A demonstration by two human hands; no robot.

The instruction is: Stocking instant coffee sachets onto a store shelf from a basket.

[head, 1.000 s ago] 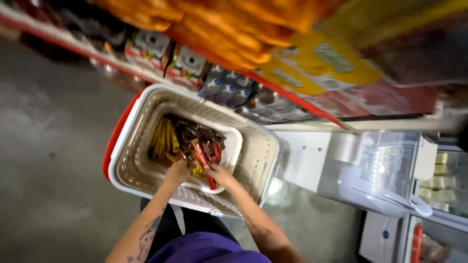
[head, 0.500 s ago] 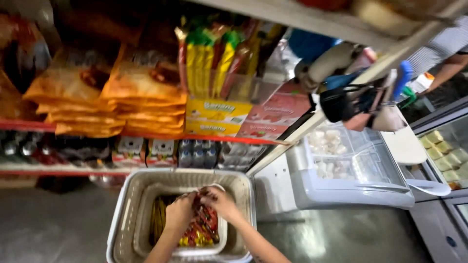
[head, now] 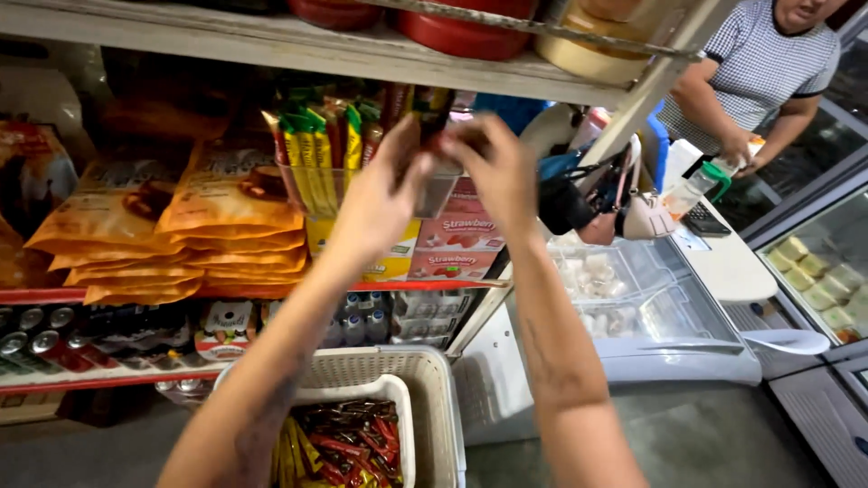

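Observation:
Both my hands are raised to a shop shelf. My left hand [head: 380,203] and my right hand [head: 497,172] together hold a small bunch of dark red stick sachets [head: 432,113] at a clear container [head: 316,185] that holds upright green, yellow and red sachets. Below, a white bin [head: 402,425] full of red and yellow sachets sits inside a cream plastic basket [head: 443,398] on the floor.
Stacks of orange pouches [head: 181,226] lie on the shelf at left, pink cartons [head: 452,244] under my hands. Cans and bottles fill the lower shelf [head: 54,339]. A glass-topped freezer [head: 651,307] stands at right. Another person [head: 750,81] stands at a counter behind it.
My hands have risen from the bin of sachets in the basket up to the shelf container, carrying sachets. The camera has tilted upward to the shelves.

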